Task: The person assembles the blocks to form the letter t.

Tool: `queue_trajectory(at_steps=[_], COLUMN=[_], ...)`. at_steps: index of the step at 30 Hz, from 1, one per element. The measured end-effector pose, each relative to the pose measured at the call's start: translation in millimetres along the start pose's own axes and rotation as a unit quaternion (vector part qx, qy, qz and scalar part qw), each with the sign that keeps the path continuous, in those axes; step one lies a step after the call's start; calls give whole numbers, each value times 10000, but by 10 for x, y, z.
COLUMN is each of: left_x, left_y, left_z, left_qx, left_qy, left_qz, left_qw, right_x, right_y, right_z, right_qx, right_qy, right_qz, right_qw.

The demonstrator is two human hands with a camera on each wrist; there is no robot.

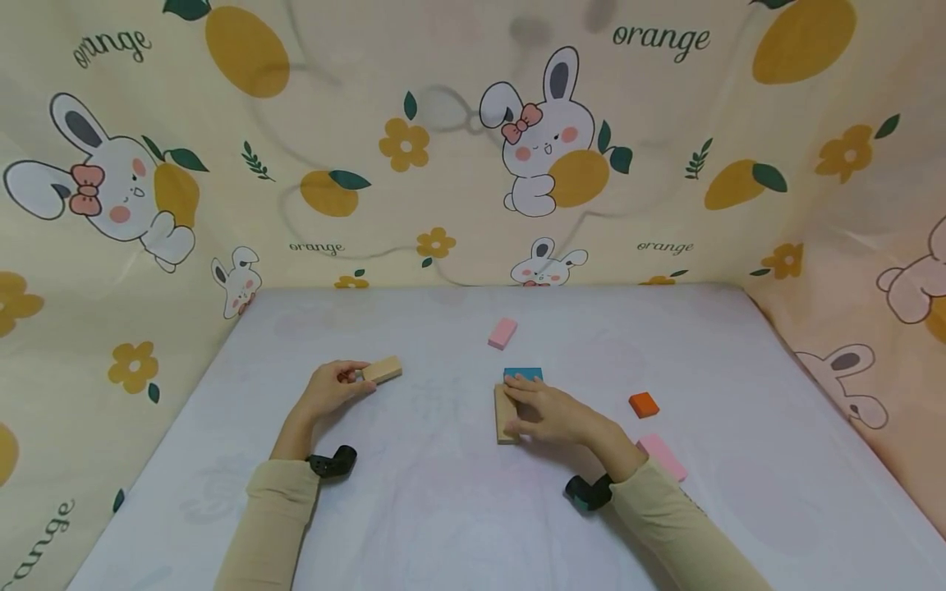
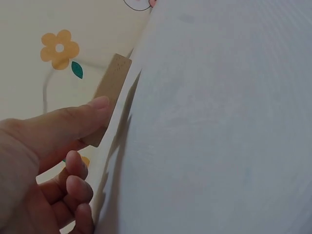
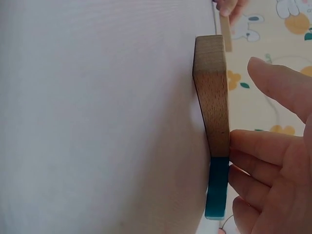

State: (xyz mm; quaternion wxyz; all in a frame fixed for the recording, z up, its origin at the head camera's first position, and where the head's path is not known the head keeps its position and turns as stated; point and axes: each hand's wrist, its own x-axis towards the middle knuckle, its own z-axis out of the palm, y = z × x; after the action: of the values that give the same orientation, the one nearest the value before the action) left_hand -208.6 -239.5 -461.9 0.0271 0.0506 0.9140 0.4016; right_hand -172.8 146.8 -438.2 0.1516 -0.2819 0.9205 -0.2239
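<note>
1. Posture, left: the left grip (image 1: 330, 390) extends over the left half of the bench (image 1: 443, 509); the forearm points toward the far edge and the hand turns toward the right edge.
2. State, left: thumb and forefinger pinch the first wooden block (image 1: 383, 369); the remaining fingers curl loosely, clear of it. The block lies left of middle, its free end directed toward the right edge.
3. Posture, right: the right grip (image 1: 554, 410) reaches in from the near side, the forearm slanting toward the far left corner.
4. State, right: unclenched; the forefinger rests on the second wooden block (image 1: 504, 417), another fingertip lies at the blue block (image 1: 528, 373), and the thumb stands apart.
5. Location: both blocks sit about midway between the left and right edges; the wooden one's far end meets the blue one's near side.
6. Count: wooden, two; pink, two; blue, one; orange, one.
7. Remainder: the far pink block (image 1: 502, 333) is nearest the far edge. The orange block (image 1: 644, 405) and near pink block (image 1: 663, 456) lie toward the right edge, the latter partly hidden by the right sleeve (image 1: 687, 533).
</note>
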Motion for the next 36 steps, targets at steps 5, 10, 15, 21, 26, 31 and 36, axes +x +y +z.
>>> queue_trajectory(at_steps=[5,10,15,21,26,31,36], left_x=[2,9,9,6,10,8,35], left_y=[40,93,160,247,315,407,477], left_z=[-3,0,8,45,93,129,190], left_qx=[25,12,15,-63,-195,-234,-229], left_qy=[-67,-66,-82,-59,-108,-209,-272], left_qz=[48,58,136,288,427,486,581], left_qw=[10000,10000,9999,9995,9988,9983,9977], right_x=[-8,6,13,2,-5,0,7], right_y=[-10,-16,-9,-7,7,26,51], right_z=[-8,-1,-5,-10,0,4,24], right_qx=[74,5,109,163,294,539,680], right_qy=[31,81,4,-2,42,61,75], right_qz=[-99,-153,-62,3,-77,-145,-152], right_qw=[9999,9998,9999,9999,9995,9984,9975])
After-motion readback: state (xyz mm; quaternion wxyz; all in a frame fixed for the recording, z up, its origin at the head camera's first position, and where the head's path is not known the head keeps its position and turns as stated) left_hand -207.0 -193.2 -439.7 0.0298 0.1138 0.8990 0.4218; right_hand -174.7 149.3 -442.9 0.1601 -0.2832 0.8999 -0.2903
